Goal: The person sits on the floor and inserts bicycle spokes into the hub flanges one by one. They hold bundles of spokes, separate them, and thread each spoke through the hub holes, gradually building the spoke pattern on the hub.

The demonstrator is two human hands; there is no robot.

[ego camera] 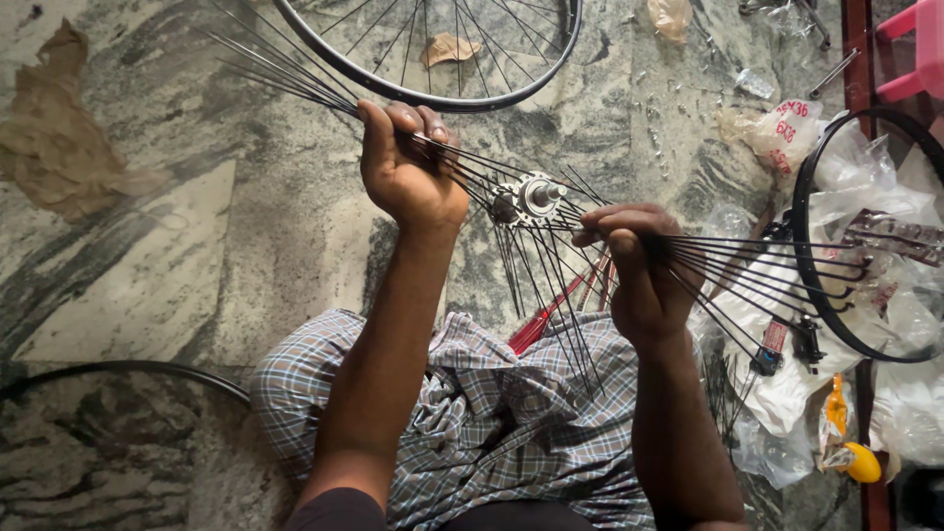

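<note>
A silver wheel hub (531,197) hangs above my lap with many thin black spokes fanning out of it. My left hand (408,172) is closed around a bundle of spokes (285,79) that runs up and to the left. My right hand (639,265) grips another bundle of spokes (777,265) that points to the right. More loose spokes hang down from the hub over my checked cloth (492,423). A red-handled tool (541,320) lies under the hub on my lap.
A spoked wheel (442,59) lies on the stone floor ahead. At the right a bare black rim (816,275) rests on clear plastic bags (885,295). Brown paper (59,138) sits at the left, a black rim edge (128,369) at lower left, a yellow object (863,462) at lower right.
</note>
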